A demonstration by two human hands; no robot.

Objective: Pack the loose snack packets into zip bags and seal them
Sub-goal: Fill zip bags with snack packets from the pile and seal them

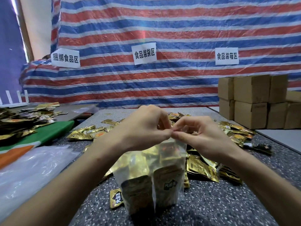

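A clear zip bag (169,162) stands upright in the lower middle of the frame on the speckled grey bench (211,203). It is filled with gold and dark snack packets. The left hand (146,128) and the right hand (202,136) meet at the bag's top edge. Each pinches the edge between thumb and forefinger, and the fingertips of the two hands touch.

Loose packets (203,167) lie heaped just right of the bag, and more spread across the bench behind the hands. A single packet (116,199) lies flat against the bag's lower left corner. At lower left lies a stack of clear plastic sheets (32,165), and beside it a green and orange board (48,136). Another heap of packets (16,121) sits at the left edge.

Cardboard boxes (250,101) are stacked at the right. A red, white and blue striped tarp (179,30) fills the background and carries three white paper signs (144,53).
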